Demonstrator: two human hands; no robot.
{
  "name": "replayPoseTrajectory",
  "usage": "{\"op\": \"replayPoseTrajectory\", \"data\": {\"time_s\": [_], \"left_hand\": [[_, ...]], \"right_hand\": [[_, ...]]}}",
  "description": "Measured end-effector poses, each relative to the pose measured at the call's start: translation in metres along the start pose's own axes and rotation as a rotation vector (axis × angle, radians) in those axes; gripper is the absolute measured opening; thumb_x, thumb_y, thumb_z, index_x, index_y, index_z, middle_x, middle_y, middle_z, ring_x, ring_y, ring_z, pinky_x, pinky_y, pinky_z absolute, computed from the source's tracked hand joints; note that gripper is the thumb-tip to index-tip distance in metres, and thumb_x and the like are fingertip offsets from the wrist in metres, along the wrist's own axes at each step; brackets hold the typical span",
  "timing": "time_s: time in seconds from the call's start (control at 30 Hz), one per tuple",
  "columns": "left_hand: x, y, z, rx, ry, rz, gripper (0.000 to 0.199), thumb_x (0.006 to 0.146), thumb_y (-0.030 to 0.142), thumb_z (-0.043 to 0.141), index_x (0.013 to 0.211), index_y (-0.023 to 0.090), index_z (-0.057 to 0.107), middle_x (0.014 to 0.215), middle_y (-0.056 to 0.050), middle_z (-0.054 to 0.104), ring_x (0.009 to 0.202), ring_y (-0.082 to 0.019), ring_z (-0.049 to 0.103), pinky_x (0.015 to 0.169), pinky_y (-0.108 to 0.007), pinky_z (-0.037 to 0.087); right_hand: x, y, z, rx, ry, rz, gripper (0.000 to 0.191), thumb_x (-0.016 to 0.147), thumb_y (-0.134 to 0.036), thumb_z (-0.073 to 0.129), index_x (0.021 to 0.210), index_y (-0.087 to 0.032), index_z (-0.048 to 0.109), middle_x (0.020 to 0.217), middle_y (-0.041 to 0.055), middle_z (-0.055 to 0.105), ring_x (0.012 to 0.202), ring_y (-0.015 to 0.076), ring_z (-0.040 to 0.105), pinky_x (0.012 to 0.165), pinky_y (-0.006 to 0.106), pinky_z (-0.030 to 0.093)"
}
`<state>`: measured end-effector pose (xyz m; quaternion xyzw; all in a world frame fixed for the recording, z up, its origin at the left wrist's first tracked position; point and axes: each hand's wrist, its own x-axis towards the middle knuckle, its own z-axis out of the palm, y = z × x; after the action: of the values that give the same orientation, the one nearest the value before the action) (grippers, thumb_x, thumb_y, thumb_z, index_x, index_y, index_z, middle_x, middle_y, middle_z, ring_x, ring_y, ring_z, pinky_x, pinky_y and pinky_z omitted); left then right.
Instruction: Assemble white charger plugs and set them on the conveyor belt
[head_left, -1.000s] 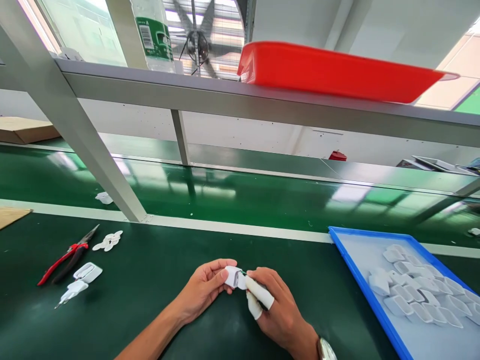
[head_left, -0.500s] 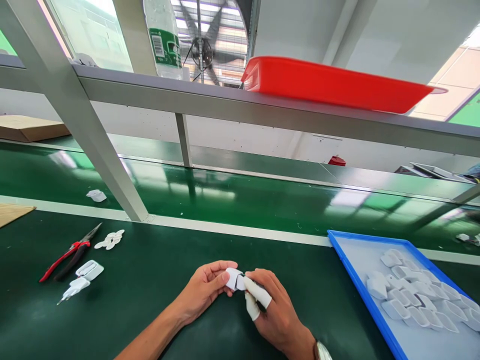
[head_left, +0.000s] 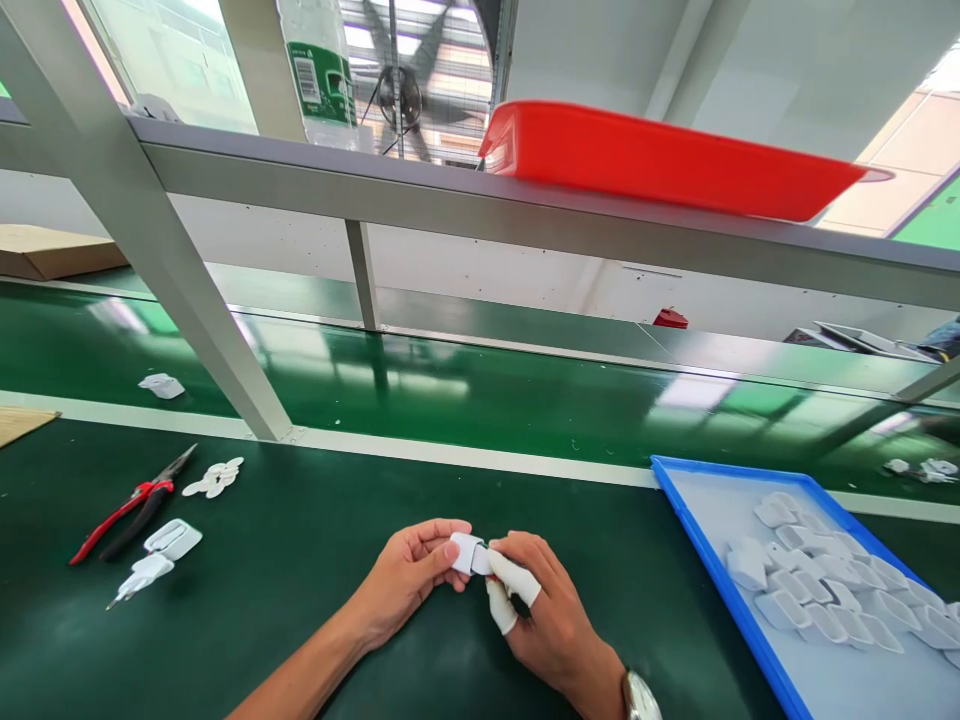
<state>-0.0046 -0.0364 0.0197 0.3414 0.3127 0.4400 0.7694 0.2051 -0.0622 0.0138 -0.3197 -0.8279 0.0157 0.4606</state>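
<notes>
Above the dark green table, my left hand (head_left: 411, 572) pinches a small white plastic piece (head_left: 465, 553) between thumb and fingers. My right hand (head_left: 546, 620), with white finger cots on two fingertips, closes on the piece's right end, where a second white part (head_left: 481, 562) seems to meet it. A thin dark line runs between the two parts. Whether my right fingers also hold something small is hidden. Off to the left lie red-and-black pliers (head_left: 135, 505), a cluster of flat white ovals (head_left: 214, 477) and white plastic housings (head_left: 174, 539).
A blue-rimmed tray (head_left: 720, 560) at right holds several white shells (head_left: 825, 570). Behind the table runs a green conveyor belt (head_left: 480, 390) carrying white parts (head_left: 161, 385). A slanted metal post (head_left: 187, 290) supports a shelf with a red tray (head_left: 660, 155) and a bottle (head_left: 321, 85).
White parts on the belt have moved left. The view has shifted slightly. Both hands keep nearly the same grip, and the gap between the two white parts looks a little narrower.
</notes>
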Motion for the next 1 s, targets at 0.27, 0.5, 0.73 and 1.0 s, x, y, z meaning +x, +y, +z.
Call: {"op": "replayPoseTrajectory", "data": {"time_s": [0.27, 0.5, 0.73, 1.0], "left_hand": [[-0.003, -0.001, 0.010, -0.049, -0.006, -0.011, 0.044, 0.075, 0.036, 0.091, 0.105, 0.008, 0.075, 0.086, -0.012, 0.074, 0.070, -0.016, 0.067, 0.070, -0.026, 0.057], [-0.002, -0.004, 0.018, -0.039, -0.047, -0.004, 0.038, 0.085, 0.040, 0.082, 0.105, 0.008, 0.074, 0.085, -0.010, 0.071, 0.071, -0.014, 0.063, 0.068, -0.025, 0.057], [-0.003, -0.009, 0.009, 0.091, -0.063, 0.078, 0.038, 0.083, 0.034, 0.085, 0.115, 0.016, 0.073, 0.100, -0.009, 0.074, 0.086, -0.018, 0.068, 0.083, -0.030, 0.056], [-0.004, -0.010, 0.008, 0.134, -0.090, 0.067, 0.034, 0.086, 0.035, 0.081, 0.112, 0.014, 0.074, 0.092, -0.009, 0.075, 0.081, -0.018, 0.067, 0.079, -0.030, 0.056]], "right_hand": [[-0.002, -0.004, 0.003, 0.019, -0.063, 0.029, 0.056, 0.091, 0.000, 0.051, 0.144, -0.018, 0.048, 0.129, 0.0171, 0.057, 0.116, 0.0276, 0.059, 0.094, 0.048, 0.058], [0.001, -0.003, 0.004, 0.189, -0.022, 0.135, 0.051, 0.093, -0.004, 0.053, 0.140, -0.025, 0.051, 0.120, 0.0110, 0.063, 0.106, 0.0227, 0.064, 0.088, 0.039, 0.060], [0.002, -0.006, 0.003, 0.195, 0.000, 0.162, 0.050, 0.093, -0.004, 0.057, 0.138, -0.026, 0.055, 0.120, 0.0102, 0.063, 0.106, 0.0222, 0.064, 0.088, 0.037, 0.060], [-0.001, -0.004, 0.003, 0.202, -0.066, 0.166, 0.048, 0.093, -0.005, 0.055, 0.136, -0.027, 0.055, 0.116, 0.0107, 0.062, 0.100, 0.0222, 0.063, 0.082, 0.039, 0.060]]}}
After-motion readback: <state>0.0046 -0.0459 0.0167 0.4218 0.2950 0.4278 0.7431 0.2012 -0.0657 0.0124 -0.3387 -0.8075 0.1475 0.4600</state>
